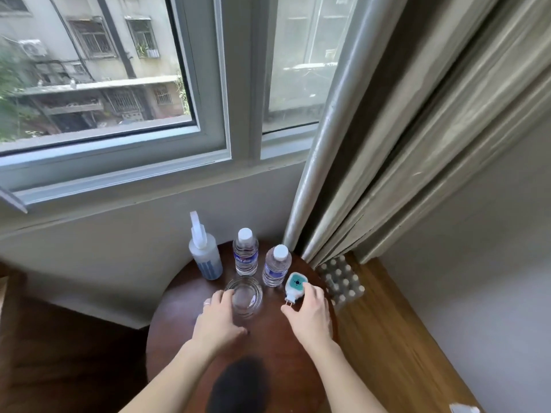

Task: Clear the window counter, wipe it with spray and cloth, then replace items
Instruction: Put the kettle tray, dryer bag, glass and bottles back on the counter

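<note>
A round dark wooden table point(268, 347) stands under the window. On it are a white spray bottle point(205, 251), two small water bottles point(245, 252) point(277, 266), a clear glass point(245, 297) and a white-and-teal plug-in device point(294, 287). My left hand point(219, 318) wraps around the left side of the glass. My right hand point(310, 314) holds the plug-in device by its right side, its prongs pointing toward me. No cloth is visible.
The window sill point(125, 180) runs above the table. Grey curtains point(387, 162) hang at the right. A shrink-wrapped pack of bottles point(341, 280) sits on the wooden floor point(396, 347) beside the table. A dark blurred shape point(238, 386) lies at the table's near edge.
</note>
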The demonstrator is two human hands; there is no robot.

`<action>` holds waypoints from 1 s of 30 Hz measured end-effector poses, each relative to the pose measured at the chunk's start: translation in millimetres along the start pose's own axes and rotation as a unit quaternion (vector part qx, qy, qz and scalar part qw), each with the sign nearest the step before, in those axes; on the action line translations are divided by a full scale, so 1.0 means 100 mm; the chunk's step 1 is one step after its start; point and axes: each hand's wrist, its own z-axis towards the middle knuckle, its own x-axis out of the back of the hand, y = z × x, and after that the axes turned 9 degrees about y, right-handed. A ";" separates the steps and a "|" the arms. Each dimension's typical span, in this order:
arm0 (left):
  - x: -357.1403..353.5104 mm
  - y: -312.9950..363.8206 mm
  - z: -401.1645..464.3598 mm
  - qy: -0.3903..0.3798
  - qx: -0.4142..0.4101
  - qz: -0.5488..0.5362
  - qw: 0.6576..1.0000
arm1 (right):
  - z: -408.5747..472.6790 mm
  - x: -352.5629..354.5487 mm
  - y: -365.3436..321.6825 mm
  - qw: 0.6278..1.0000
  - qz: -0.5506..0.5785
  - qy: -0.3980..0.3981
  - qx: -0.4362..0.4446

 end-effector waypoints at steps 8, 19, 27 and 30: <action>-0.37 0.10 0.46 0.022 0.046 0.010 0.999 | 0.46 -0.30 0.15 1.000 -0.014 0.004 0.008; -0.69 0.06 0.74 0.035 0.047 0.035 0.998 | 0.72 -0.52 0.14 0.999 -0.035 -0.006 -0.014; -0.64 -0.04 0.67 0.052 0.030 -0.033 0.998 | 0.60 -0.49 0.08 1.000 -0.012 0.013 -0.018; -0.47 -0.07 0.56 0.050 0.025 -0.043 0.997 | 0.43 -0.45 0.03 1.000 -0.016 0.002 -0.025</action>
